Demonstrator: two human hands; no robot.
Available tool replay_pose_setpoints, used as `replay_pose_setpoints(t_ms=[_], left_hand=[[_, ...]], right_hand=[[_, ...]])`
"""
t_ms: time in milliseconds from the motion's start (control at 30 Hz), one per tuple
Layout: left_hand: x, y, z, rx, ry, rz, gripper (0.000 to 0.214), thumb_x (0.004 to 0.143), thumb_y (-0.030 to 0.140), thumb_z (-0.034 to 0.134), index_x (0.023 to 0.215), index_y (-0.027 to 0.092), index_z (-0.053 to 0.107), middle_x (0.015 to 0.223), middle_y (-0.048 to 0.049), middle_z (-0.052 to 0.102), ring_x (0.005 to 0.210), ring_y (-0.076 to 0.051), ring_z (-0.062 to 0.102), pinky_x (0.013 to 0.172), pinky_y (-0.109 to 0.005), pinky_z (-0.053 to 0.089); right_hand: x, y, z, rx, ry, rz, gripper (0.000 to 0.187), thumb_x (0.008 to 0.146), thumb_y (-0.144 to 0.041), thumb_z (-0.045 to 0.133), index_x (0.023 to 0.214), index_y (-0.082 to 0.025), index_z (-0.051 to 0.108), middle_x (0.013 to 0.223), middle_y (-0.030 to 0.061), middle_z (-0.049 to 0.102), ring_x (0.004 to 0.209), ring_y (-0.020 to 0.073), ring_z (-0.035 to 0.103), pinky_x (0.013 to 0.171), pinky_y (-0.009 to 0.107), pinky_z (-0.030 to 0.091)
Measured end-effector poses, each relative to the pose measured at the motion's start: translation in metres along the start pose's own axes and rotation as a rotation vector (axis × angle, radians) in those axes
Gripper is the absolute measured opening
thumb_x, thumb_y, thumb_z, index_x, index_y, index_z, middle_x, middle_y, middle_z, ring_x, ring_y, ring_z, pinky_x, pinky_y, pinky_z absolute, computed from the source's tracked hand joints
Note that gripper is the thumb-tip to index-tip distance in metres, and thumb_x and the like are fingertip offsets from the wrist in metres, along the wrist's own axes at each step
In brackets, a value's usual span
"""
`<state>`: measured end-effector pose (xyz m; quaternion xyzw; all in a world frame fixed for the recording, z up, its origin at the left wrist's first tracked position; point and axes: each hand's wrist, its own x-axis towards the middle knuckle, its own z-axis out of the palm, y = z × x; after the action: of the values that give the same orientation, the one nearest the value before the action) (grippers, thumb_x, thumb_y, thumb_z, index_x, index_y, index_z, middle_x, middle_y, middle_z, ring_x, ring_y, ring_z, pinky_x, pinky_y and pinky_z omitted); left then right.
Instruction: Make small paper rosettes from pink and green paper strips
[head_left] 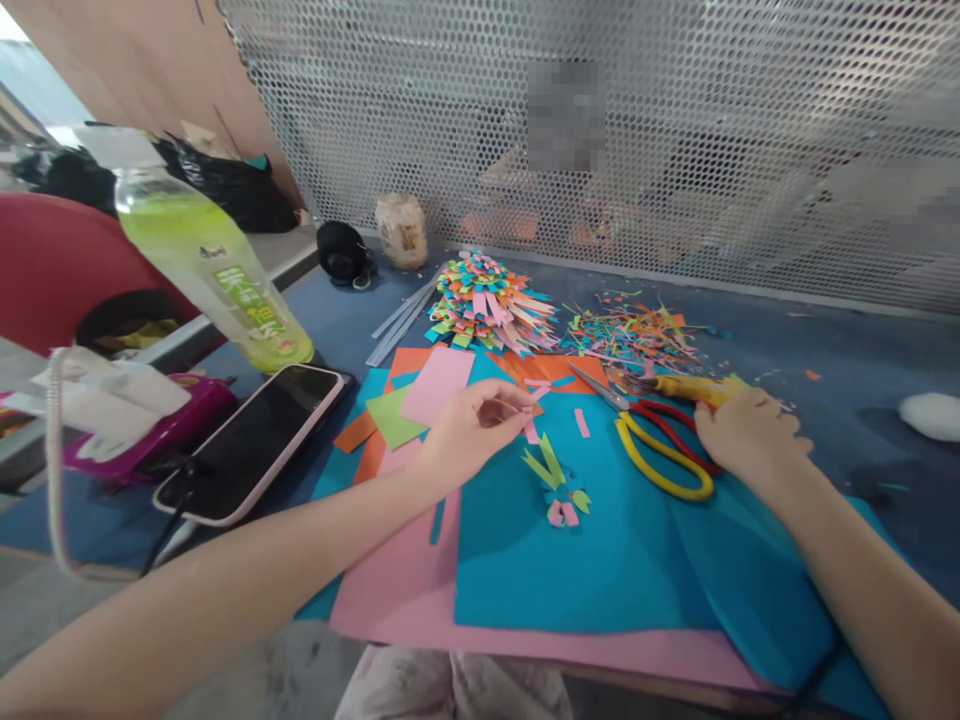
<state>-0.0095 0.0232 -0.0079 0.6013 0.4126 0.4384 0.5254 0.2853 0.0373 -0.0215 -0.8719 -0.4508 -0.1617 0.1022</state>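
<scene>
- The left hand (476,430) is left of the scissors (634,407); its fingertips pinch a pink strip (532,430).
- The right hand (754,437) is right of the scissors, touching a yellow tool (686,387); I can't tell if its fingers grip.
- Green bits (553,460) lie left of the scissors, on blue paper (570,590).

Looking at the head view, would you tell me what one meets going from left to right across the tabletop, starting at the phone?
Phone → left hand → scissors → right hand → white rounded object at the right edge.
</scene>
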Motion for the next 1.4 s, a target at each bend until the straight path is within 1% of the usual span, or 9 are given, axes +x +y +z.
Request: replay_pose_setpoints(t_ms=[133,367,433,500,633,800,933,1200,1400], left_hand=[[0.000,-0.002,0.000,-0.006,-0.005,0.026,0.014,0.073,0.026,0.064,0.082,0.016,0.059,0.084,-0.0031,0.066,0.064,-0.009,0.060,0.055,-0.019,0.045],[0.000,-0.001,0.000,-0.037,-0.022,0.066,0.013,0.074,0.025,0.063,0.081,0.015,0.058,0.080,-0.0022,0.064,0.066,-0.009,0.060,0.061,-0.021,0.047],[0.000,-0.002,0.000,-0.035,-0.016,0.070,0.014,0.074,0.026,0.064,0.082,0.015,0.058,0.081,-0.0028,0.064,0.068,-0.010,0.060,0.062,-0.021,0.047],[0.001,-0.003,0.000,-0.037,-0.015,0.077,0.015,0.074,0.026,0.063,0.084,0.015,0.059,0.081,-0.0028,0.064,0.068,-0.010,0.060,0.062,-0.021,0.047],[0.001,-0.006,0.001,-0.034,-0.023,0.093,0.013,0.075,0.024,0.063,0.085,0.015,0.059,0.080,-0.0020,0.063,0.069,-0.009,0.059,0.064,-0.021,0.047],[0.002,-0.007,0.001,-0.024,-0.032,0.092,0.012,0.076,0.024,0.061,0.085,0.016,0.059,0.080,-0.0014,0.062,0.066,-0.008,0.057,0.060,-0.020,0.046],[0.002,-0.008,0.001,-0.016,-0.032,0.099,0.013,0.076,0.025,0.062,0.085,0.016,0.059,0.081,-0.0021,0.063,0.068,-0.009,0.058,0.061,-0.021,0.046],[0.001,-0.007,0.001,-0.003,-0.035,0.091,0.013,0.076,0.025,0.061,0.084,0.016,0.059,0.080,-0.0021,0.062,0.066,-0.009,0.057,0.059,-0.021,0.045],[0.001,-0.008,0.001,0.004,-0.031,0.096,0.012,0.077,0.025,0.061,0.084,0.016,0.060,0.080,-0.0019,0.062,0.067,-0.009,0.058,0.060,-0.021,0.046]], right_hand=[[-0.003,0.000,-0.013,0.036,0.102,-0.241,0.051,0.084,-0.040,0.037,0.107,0.005,0.047,0.101,0.0342,0.053,0.100,0.0491,0.049,0.072,0.064,0.038],[-0.032,-0.020,-0.031,0.245,-0.029,-1.214,0.028,0.086,-0.037,0.049,0.110,-0.025,0.056,0.117,0.0022,0.061,0.111,0.0184,0.051,0.098,0.036,0.037],[-0.044,-0.025,-0.032,0.269,0.005,-1.478,0.033,0.089,-0.021,0.044,0.121,-0.023,0.052,0.121,0.0038,0.060,0.111,0.0196,0.052,0.097,0.042,0.036],[-0.053,-0.029,-0.035,0.280,0.024,-1.622,0.039,0.091,-0.013,0.040,0.129,-0.019,0.045,0.126,0.0061,0.057,0.113,0.0205,0.051,0.094,0.043,0.038],[-0.059,-0.032,-0.042,0.319,-0.033,-1.737,0.039,0.092,-0.013,0.036,0.129,-0.017,0.046,0.129,0.0065,0.055,0.117,0.0199,0.048,0.091,0.040,0.042],[-0.058,-0.032,-0.045,0.327,-0.151,-1.755,0.041,0.091,-0.023,0.042,0.132,-0.021,0.044,0.128,0.0069,0.056,0.119,0.0210,0.047,0.090,0.039,0.043],[-0.059,-0.032,-0.045,0.336,-0.111,-1.755,0.041,0.090,-0.034,0.046,0.128,-0.019,0.048,0.122,0.0073,0.060,0.111,0.0212,0.052,0.087,0.039,0.045],[-0.060,-0.031,-0.043,0.380,0.018,-1.774,0.030,0.089,-0.029,0.048,0.115,-0.017,0.058,0.106,0.0069,0.067,0.097,0.0195,0.059,0.080,0.035,0.049],[-0.060,-0.029,-0.050,0.384,-0.084,-1.759,0.049,0.085,-0.047,0.050,0.122,-0.016,0.054,0.109,0.0117,0.064,0.100,0.0233,0.057,0.080,0.040,0.048]])
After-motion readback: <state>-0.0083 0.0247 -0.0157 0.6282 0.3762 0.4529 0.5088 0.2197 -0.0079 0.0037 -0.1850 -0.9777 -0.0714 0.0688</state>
